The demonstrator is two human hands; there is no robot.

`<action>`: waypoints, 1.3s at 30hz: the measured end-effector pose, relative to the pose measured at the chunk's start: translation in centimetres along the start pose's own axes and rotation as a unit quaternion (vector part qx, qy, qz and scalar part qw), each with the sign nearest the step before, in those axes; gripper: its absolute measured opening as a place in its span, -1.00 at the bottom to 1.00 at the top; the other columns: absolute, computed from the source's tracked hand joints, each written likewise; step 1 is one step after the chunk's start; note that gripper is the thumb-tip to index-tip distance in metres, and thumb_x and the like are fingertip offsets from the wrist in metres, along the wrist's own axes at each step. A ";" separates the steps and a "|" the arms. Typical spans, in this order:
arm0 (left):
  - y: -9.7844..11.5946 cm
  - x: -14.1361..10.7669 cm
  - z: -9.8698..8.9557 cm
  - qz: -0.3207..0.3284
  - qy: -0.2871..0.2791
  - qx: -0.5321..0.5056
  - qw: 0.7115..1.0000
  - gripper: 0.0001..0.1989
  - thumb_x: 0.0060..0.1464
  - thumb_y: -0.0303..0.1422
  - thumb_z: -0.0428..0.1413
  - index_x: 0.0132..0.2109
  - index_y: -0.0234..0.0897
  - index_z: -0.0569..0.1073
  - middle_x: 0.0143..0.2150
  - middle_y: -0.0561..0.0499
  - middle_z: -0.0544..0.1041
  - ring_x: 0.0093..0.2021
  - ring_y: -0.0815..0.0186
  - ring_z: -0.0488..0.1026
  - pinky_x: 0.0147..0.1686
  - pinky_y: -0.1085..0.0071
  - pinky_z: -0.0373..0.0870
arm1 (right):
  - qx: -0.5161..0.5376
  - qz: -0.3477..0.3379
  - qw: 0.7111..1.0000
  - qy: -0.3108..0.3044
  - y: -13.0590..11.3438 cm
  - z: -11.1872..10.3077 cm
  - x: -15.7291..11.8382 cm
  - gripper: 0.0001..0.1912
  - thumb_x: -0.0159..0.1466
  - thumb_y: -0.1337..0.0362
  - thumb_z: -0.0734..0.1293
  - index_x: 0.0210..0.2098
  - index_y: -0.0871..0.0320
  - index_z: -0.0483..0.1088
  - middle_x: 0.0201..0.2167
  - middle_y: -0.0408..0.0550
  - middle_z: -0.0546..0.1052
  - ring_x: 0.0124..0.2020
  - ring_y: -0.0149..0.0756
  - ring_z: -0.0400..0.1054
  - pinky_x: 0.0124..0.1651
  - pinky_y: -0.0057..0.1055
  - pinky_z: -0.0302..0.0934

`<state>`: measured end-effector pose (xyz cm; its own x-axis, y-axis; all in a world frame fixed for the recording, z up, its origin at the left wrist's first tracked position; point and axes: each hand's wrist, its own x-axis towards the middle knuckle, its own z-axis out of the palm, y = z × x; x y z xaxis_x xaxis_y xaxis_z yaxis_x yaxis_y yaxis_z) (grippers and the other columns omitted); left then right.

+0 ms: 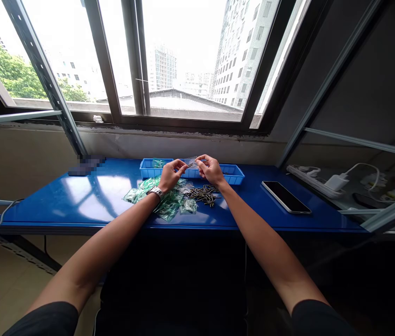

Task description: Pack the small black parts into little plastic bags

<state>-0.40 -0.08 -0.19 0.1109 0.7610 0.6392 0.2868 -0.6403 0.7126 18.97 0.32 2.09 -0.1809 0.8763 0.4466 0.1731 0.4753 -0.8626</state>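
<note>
My left hand (171,175), with a watch on its wrist, pinches a thin dark rod-like piece (190,164) at its fingertips. My right hand (211,170) is closed on a small clear plastic bag (193,160), which lies against the rod's tip. Whether the rod is inside the bag or beside it, I cannot tell. Both hands are raised in front of a blue divided tray (234,178). Below them, a heap of green-tinted plastic bags (168,211) lies left of a loose pile of short dark rods (205,195).
A phone (286,197) lies on the blue table (246,210) to the right. Past it, a power strip (314,181) holds a white charger (336,182). A dark, blurred object (84,166) rests at the back left. Metal shelf posts stand on both sides, before the window.
</note>
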 end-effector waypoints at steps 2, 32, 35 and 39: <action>0.0 0.0 0.0 -0.001 0.004 -0.005 1.000 -0.69 0.20 -0.10 0.21 -0.30 -0.28 0.54 -0.42 -0.05 0.59 -0.41 0.27 0.52 -0.41 0.43 0.39 | -0.015 -0.008 1.000 -0.010 -0.1 -0.1 -0.1 -0.54 0.24 -0.15 0.38 -0.24 0.15 0.44 -0.54 -0.17 0.37 -0.59 -0.42 0.22 -0.59 -0.48 0.16; 0.6 -0.1 -0.3 0.026 0.060 0.010 0.998 -0.81 0.21 -0.40 0.21 -0.03 -0.24 0.54 -0.02 -0.12 0.66 -0.10 0.23 0.60 -0.22 0.38 0.50 | -0.012 -0.069 0.998 -0.005 -0.1 -0.2 -0.4 -0.55 0.25 0.04 0.43 0.02 0.18 0.59 0.06 0.14 0.61 -0.23 -0.09 0.64 -0.58 -0.46 0.38; 0.6 -0.1 -0.3 0.028 0.061 0.013 0.998 -0.80 0.22 -0.38 0.21 -0.01 -0.24 0.56 0.00 -0.13 0.66 -0.10 0.22 0.59 -0.23 0.38 0.49 | -0.021 -0.065 0.998 -0.004 -0.3 -0.2 -0.5 -0.55 0.26 0.03 0.42 0.03 0.18 0.58 0.07 0.14 0.61 -0.22 -0.09 0.63 -0.57 -0.45 0.40; 0.8 -0.1 -0.4 0.025 0.067 0.018 0.997 -0.80 0.22 -0.36 0.21 -0.01 -0.23 0.57 -0.01 -0.12 0.66 -0.13 0.23 0.58 -0.26 0.40 0.46 | -0.019 -0.063 0.998 -0.003 -0.4 -0.2 -0.6 -0.54 0.25 0.01 0.43 0.00 0.19 0.59 0.06 0.14 0.62 -0.26 -0.11 0.64 -0.57 -0.45 0.38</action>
<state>-0.52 -0.74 0.40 -0.0018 0.7060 0.7082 0.3176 -0.6711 0.6699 19.17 -0.39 2.25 -0.2103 0.8087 0.5493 0.1858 0.5847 -0.7897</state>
